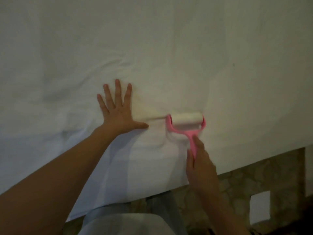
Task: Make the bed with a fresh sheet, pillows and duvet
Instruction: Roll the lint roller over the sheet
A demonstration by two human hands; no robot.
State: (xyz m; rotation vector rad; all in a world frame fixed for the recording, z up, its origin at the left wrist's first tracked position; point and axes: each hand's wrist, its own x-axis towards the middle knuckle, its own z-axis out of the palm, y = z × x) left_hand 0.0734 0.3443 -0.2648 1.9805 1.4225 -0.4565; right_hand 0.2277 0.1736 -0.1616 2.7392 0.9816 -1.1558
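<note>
The white sheet (169, 56) is spread across the bed and hangs over its near edge, with soft creases bunched to the left of your left hand (118, 112) and a small ridge between that hand and the lint roller (186, 121). The step in hand looks like cleaning and smoothing the sheet, so run the roller in straight, overlapping strokes away from the hand that pins the cloth; that way the fabric draws taut instead of gathering ahead of the drum. Press lightly, since a hard push will drag the ridge along rather than flatten it.

Your left hand lies flat on the sheet, fingers spread wide, holding nothing, only pinning the fabric just left of the roller. Your right hand (198, 160) has its grip closed around the pink handle, the forefinger stretched up toward the fork, and the white drum rests on the sheet near the bed's edge. Below that edge the patterned floor (254, 184) shows.
</note>
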